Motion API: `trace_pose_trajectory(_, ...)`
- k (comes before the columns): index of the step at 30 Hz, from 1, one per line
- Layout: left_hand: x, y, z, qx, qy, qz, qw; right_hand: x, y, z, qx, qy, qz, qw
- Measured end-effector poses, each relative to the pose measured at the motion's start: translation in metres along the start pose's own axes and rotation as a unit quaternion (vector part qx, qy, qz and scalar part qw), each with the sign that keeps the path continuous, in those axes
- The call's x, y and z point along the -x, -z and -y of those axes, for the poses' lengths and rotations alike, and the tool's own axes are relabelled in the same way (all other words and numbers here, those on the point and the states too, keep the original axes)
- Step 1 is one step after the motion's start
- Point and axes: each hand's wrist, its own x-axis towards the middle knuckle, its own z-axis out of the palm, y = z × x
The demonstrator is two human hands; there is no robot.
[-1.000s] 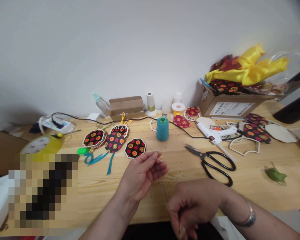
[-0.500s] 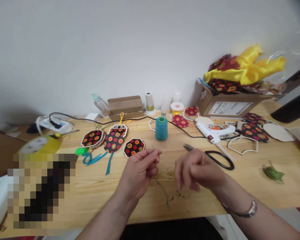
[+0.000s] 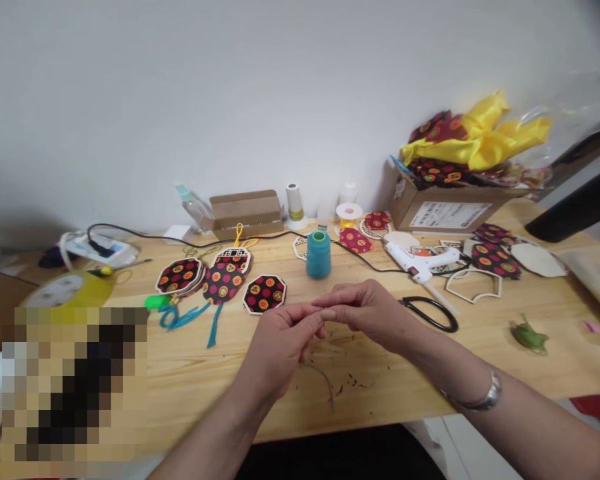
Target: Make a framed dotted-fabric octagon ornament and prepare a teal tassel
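Observation:
My left hand (image 3: 289,340) is closed in a pinch on a thin grey-green cord (image 3: 327,385), whose loose tail curves down over the table below the fingers. Fingertip to fingertip with it, my right hand (image 3: 363,310) pinches at the cord's upper end; that end is hidden between the fingers. Just beyond my left hand lies an octagonal flower-patterned piece (image 3: 265,295) with a pale rim. A teal thread cone (image 3: 319,255) stands upright behind both hands. Black-handled scissors (image 3: 433,315) lie beside my right wrist, their blades covered by the hand.
On the right are a white glue gun (image 3: 420,261), a green thread bundle (image 3: 529,335) and a cardboard box (image 3: 445,210) of fabric. Patterned pieces with teal tassels (image 3: 214,327) lie left. A black cable (image 3: 180,241) crosses the back. Dark scraps (image 3: 353,381) dot the table.
My right hand has moved left to meet my left hand, its fingers closing at the cord's upper end. The view has shifted slightly, and the cord's tail has swung a little.

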Motion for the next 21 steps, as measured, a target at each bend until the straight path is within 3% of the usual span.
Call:
trace_pose_trajectory(9,-0.005,0.003,-0.001,-0.042,0.002,0.007,0.999,-0.012,0.000,0.004,-0.015,-0.010,-0.024,1.000)
trace_pose_trajectory(16,-0.025,0.004,-0.011,0.062,0.015,0.053,0.997,-0.020,0.003,0.003,-0.027,-0.014,-0.109,0.994)
trace_pose_trajectory(21,-0.036,0.007,-0.007,0.130,0.048,0.091,0.986,-0.024,0.004,-0.004,-0.054,-0.011,-0.128,0.990)
